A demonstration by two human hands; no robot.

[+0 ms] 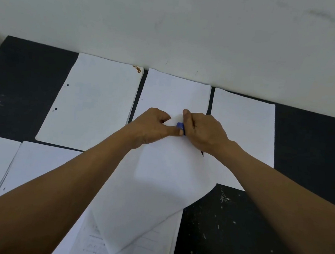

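L of the middle stack (pixel 176 90), another stack (pixel 95 103) lay just beside it on the black table (pixel 22 92). My left hand (pixel 152 127) was over the middle stack's near half, fingers curled, thumb & forefinger pinching the top corner of the loose sheet (pixel 156 187), which hung back toward me off that stack. At the same corner sat the small blue piece (pixel 180 126) (clip or staple tool, couldn't tell), gripped in my right hand (pixel 203 130), fingers curled round it, thumb up. Risks as I judged them: pull too hard & the corner tears; slacken the L pinch & the sheet slides off, mixing w/ the stack R of the middle one (pixel 242 121).
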